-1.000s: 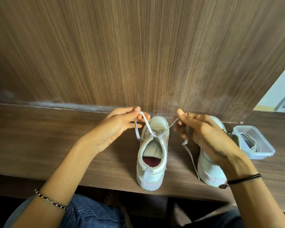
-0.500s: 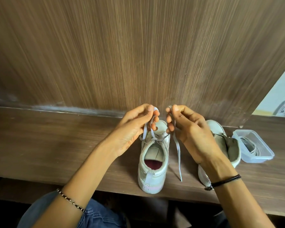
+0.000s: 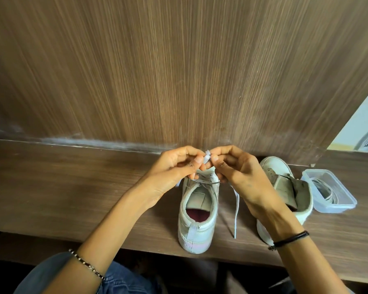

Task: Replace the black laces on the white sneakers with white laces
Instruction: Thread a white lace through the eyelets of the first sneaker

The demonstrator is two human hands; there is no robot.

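A white sneaker (image 3: 197,219) stands on the wooden shelf (image 3: 72,187), heel toward me, laced with a white lace (image 3: 235,211). My left hand (image 3: 174,168) and my right hand (image 3: 240,170) meet above its tongue, and both pinch the lace between fingertips. One loose lace end hangs down on the sneaker's right side to the shelf. A second white sneaker (image 3: 285,183) stands to the right, partly hidden by my right wrist, its tongue folded open; I see no lace in it.
A clear plastic container (image 3: 331,192) holding coiled laces sits at the far right. A tall wooden panel (image 3: 179,71) rises right behind the shelf. The shelf's front edge runs just below the sneaker heels, with my knees in jeans beneath.
My hands came together from wide apart to touching above the sneaker's tongue, bringing the two lace ends together. My right hand moved left and uncovered the second sneaker.
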